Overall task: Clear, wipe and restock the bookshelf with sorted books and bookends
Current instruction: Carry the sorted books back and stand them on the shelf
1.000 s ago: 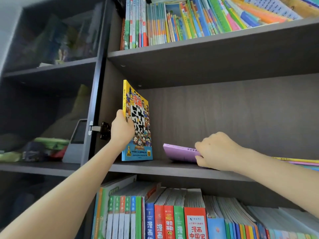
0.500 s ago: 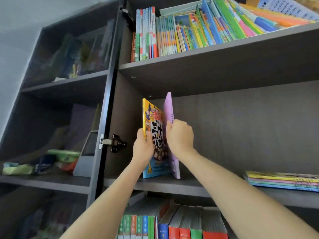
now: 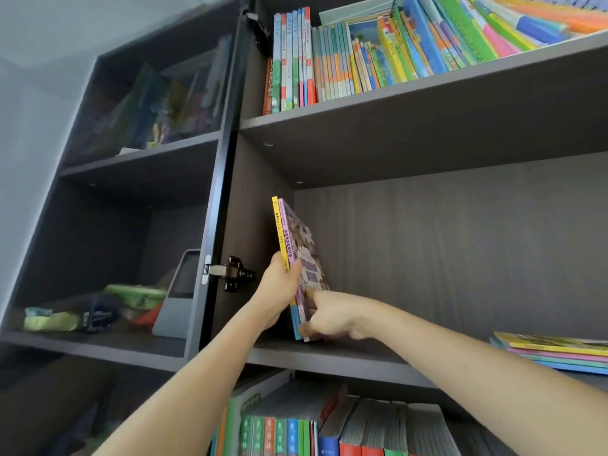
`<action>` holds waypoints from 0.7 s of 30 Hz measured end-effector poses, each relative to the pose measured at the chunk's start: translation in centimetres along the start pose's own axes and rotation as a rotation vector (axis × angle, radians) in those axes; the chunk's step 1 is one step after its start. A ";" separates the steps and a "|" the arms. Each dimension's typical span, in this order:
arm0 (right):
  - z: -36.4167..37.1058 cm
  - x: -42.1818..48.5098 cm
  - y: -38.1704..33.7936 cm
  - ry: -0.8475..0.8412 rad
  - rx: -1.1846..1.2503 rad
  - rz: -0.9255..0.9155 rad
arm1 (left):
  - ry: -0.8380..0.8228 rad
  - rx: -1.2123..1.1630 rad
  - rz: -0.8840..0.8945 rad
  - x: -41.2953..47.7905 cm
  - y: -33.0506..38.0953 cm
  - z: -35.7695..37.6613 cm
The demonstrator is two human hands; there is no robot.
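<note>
1. The left hand (image 3: 279,291) grips the yellow book (image 3: 277,225) and purple book (image 3: 302,245) so they stand against the wall (image 3: 253,209), at the shelf's (image 3: 345,357) left end.
2. The right hand (image 3: 332,315) touches the purple book low down, maybe to push it straight; its fingers are too blurry to tell.
3. Two books stand. One stack (image 3: 552,352) lies flat.

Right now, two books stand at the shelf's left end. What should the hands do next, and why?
Probably the right hand should fetch another from the flat stack while the left hand steadies the yellow book and purple book; they tilt, no bookend visible.
</note>
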State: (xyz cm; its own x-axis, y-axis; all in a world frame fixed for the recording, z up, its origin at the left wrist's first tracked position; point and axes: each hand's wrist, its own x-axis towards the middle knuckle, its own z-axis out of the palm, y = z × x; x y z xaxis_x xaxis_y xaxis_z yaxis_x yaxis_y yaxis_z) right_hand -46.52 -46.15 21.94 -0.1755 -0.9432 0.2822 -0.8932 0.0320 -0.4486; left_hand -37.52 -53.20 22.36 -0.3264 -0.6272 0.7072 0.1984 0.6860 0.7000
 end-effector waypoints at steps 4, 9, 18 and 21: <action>2.4 2.8 -1.0 0.122 0.021 -0.083 | 0.034 0.161 0.087 0.2 -0.2 -0.2; 3.3 4.9 -1.8 0.119 0.077 -0.197 | 0.147 0.155 0.032 0.9 -0.6 -1.7; 4.1 5.9 -1.8 0.139 0.018 -0.178 | 0.070 1.035 0.033 1.8 4.4 -2.6; 4.3 6.1 -2.5 0.157 -0.069 -0.156 | 0.141 1.165 0.079 3.2 6.0 -3.8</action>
State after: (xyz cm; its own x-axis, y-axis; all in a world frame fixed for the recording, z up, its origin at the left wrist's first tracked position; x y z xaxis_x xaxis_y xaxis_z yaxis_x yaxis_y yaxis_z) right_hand -43.58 -53.36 21.12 -0.0900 -0.8758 0.4742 -0.9398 -0.0829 -0.3315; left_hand -33.85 -52.51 29.17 -0.2312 -0.5531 0.8004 -0.7755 0.6016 0.1916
